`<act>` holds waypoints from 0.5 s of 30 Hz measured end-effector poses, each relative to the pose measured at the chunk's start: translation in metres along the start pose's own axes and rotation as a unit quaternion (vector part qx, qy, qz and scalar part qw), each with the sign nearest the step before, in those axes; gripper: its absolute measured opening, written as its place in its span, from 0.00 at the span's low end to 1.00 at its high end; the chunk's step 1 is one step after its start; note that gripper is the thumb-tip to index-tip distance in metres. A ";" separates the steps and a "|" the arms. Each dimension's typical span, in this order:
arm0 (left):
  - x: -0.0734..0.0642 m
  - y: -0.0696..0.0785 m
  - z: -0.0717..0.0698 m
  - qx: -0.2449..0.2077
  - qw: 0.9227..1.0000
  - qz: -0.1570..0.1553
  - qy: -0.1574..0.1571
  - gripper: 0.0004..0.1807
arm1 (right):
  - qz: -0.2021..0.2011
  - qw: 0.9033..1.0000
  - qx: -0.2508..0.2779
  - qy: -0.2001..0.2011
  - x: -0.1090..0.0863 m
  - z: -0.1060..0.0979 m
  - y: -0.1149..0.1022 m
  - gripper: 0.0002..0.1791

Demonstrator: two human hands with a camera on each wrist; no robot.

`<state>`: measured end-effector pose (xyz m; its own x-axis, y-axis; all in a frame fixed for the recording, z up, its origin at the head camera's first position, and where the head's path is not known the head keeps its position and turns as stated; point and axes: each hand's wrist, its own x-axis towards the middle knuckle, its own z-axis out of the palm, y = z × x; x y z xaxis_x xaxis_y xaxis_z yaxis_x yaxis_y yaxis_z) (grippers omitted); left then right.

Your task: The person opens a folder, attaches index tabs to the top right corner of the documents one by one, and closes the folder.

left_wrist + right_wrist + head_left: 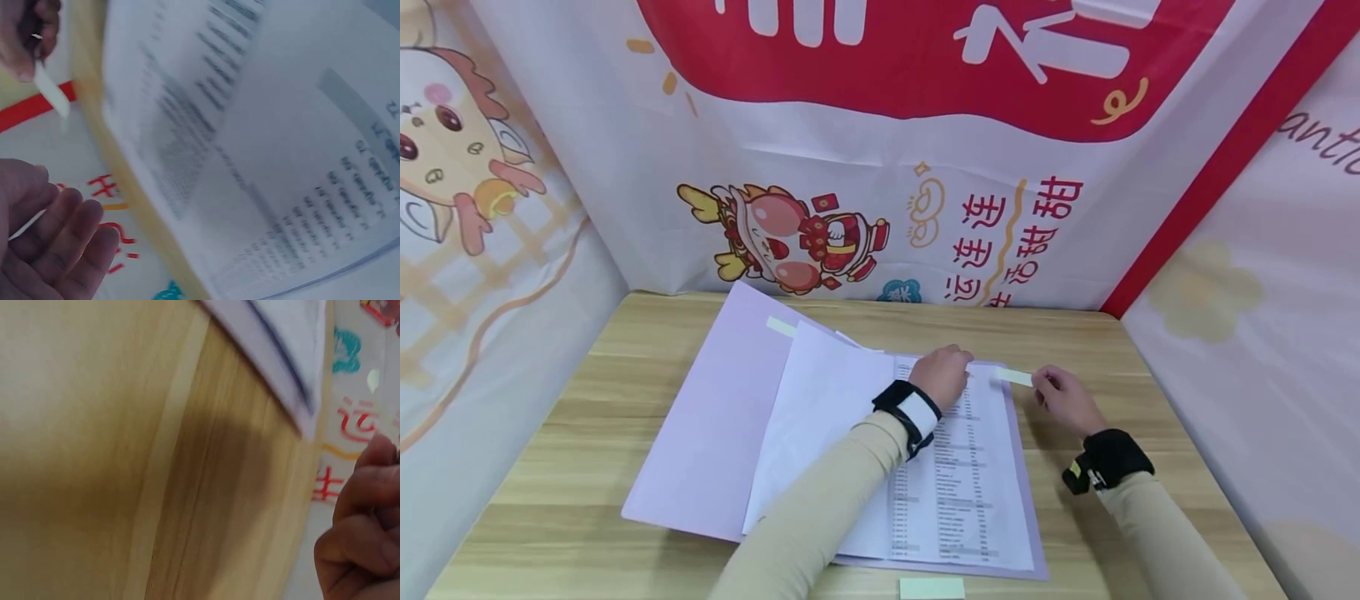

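Note:
My right hand [1069, 402] pinches one end of a narrow pale green sticky strip [1015, 377] between thumb and fingers. Its free end reaches over the top right corner of a printed page [958, 483]. That page, filled with columns of text, lies in an open lilac folder [700, 450]. Over the upper part of the page is my left hand [942, 375], fingertips right at the top edge. In the left wrist view the left hand [56, 244] has loosely bent fingers with nothing between them. The right wrist view shows curled fingers [359, 537] beside the folder's corner.
A blank white sheet [820, 417] lies turned to the left inside the folder. Another pale strip [781, 326] sticks out at its top. A pale green sticky pad [932, 588] rests at the wooden table's [550, 517] front. Printed cloth [865, 150] hangs behind.

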<state>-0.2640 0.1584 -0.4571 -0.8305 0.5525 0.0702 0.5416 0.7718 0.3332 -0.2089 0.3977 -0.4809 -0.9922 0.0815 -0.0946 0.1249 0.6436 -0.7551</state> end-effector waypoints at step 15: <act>0.025 -0.005 0.072 0.153 0.986 0.044 -0.047 0.30 | 0.038 0.997 0.045 -0.047 0.040 0.013 0.019 0.14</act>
<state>-0.2780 0.1914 -0.5242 -0.7713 0.6365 -0.0060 0.6361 0.7710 0.0296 -0.2465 0.4037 -0.5075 -0.9761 0.0522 -0.2109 0.2029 0.5668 -0.7985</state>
